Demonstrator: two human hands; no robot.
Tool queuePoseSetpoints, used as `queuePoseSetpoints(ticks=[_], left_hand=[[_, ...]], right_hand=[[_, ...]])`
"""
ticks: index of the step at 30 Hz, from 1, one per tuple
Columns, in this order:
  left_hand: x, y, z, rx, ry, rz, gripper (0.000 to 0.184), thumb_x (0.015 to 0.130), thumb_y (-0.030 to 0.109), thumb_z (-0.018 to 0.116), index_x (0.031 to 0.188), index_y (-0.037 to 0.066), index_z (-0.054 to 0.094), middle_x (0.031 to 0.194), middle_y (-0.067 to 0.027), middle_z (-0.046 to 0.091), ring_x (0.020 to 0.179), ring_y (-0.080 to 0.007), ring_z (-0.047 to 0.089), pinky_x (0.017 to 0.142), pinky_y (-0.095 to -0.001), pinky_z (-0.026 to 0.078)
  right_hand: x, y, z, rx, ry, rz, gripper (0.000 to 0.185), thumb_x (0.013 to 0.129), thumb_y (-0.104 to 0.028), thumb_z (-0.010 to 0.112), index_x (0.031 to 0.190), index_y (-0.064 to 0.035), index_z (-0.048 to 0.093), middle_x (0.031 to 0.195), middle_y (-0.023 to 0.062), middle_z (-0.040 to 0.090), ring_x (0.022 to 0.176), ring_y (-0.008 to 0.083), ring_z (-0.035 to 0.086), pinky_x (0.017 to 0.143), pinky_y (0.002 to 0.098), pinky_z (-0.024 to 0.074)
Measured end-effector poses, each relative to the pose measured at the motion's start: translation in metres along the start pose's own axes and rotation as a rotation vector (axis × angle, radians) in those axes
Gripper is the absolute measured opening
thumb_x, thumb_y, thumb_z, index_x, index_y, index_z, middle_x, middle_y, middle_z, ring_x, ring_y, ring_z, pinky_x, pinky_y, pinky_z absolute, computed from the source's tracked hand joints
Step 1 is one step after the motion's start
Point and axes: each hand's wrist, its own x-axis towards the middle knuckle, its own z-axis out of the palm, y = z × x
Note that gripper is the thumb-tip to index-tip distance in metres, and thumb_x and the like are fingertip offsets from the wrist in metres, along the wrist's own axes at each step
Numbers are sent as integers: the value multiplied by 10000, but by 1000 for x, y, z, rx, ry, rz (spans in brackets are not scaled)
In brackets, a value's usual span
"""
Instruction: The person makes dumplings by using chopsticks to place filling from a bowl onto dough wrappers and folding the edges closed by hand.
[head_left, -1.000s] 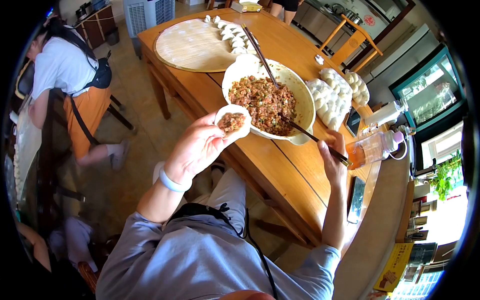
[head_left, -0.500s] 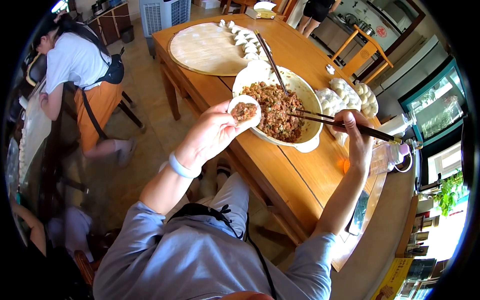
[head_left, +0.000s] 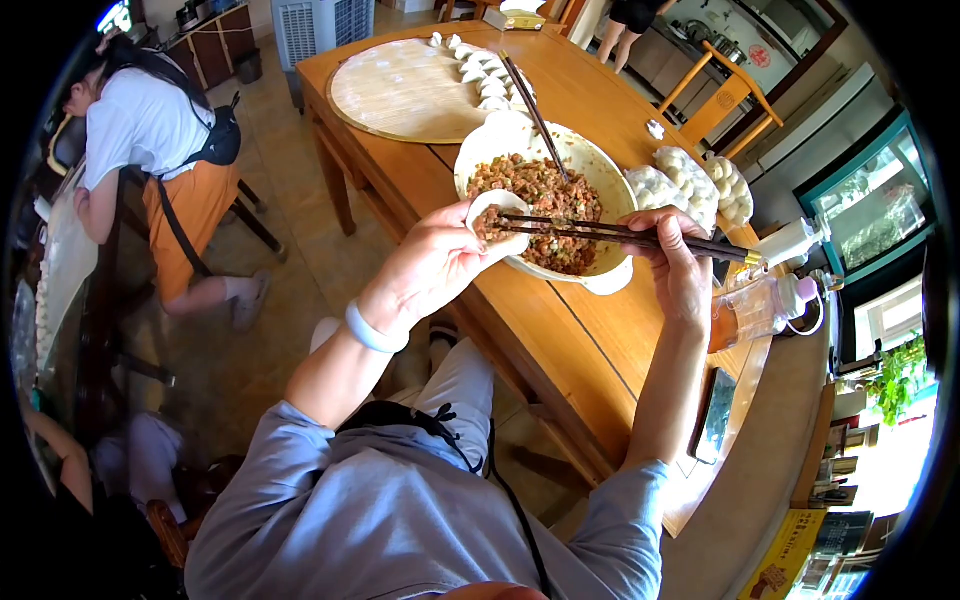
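Observation:
My left hand point(head_left: 440, 255) is closed on the edge of a round dumpling wrapper point(head_left: 484, 208), which carries a lump of meat filling. In my right hand point(head_left: 672, 262) is a pair of dark chopsticks point(head_left: 610, 232), their tips at the filling on the wrapper. Just beyond my hands stands a large cream bowl point(head_left: 612, 182) of minced meat filling point(head_left: 540, 190) with green bits. A second pair of dark chopsticks point(head_left: 530, 105) leans in that bowl, tips in the meat.
A round board point(head_left: 390, 95) at the table's far end bears several folded dumplings point(head_left: 492, 85). Bags of white pieces point(head_left: 685, 180), a plastic jug point(head_left: 765, 310) and a phone point(head_left: 714, 415) lie to the right. Another person point(head_left: 160, 130) bends over a table at left.
My right hand has moved left, bringing the chopstick tips from the bowl's filling over to the wrapper. My left hand still holds the wrapper, slightly shifted. The view has moved a little.

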Motion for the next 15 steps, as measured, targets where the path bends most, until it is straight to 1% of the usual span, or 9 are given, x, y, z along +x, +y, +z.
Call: queuePoseSetpoints(ticks=[1,2,5,10,11,15], left_hand=[[0,0,0,4,8,3,553,696,-161,296,1248,-145,312,1275,-230,404,1230,-301,386,1093,-419,271],[-1,0,0,8,7,4,551,696,-160,296,1246,-145,313,1273,-228,407,1228,-299,389,1090,-416,275],[-1,0,-1,33,23,13,546,699,-155,297,1244,-143,319,1262,-222,422,1218,-292,404,1082,-406,292],[-1,-6,2,109,99,75,527,712,-140,310,1237,-114,355,1218,-201,475,1168,-265,462,1054,-375,337],[-1,-7,2,120,106,84,520,716,-136,314,1232,-105,368,1209,-194,485,1159,-258,471,1044,-368,348],[-2,-7,3,161,137,110,498,725,-127,324,1213,-78,409,1182,-172,515,1135,-233,494,1009,-347,379]], right_hand=[[0,-1,-1,-18,-15,0,341,872,-288,570,855,51,603,863,158,624,810,242,627,681,297,542],[-1,-4,-1,-27,-8,-21,358,882,-300,553,859,54,601,869,155,619,776,228,625,684,302,541],[-3,-3,0,27,29,-54,370,890,-309,538,857,55,601,872,145,608,747,217,619,691,303,539],[-4,0,23,-118,-15,-85,395,883,-353,543,872,37,605,875,120,592,753,200,624,691,295,527],[-5,0,27,-93,-24,-88,383,879,-341,552,863,37,614,878,124,593,750,202,630,685,287,528],[-7,0,33,-187,-27,-134,313,836,-250,628,914,53,627,889,139,609,751,204,634,680,271,530]])
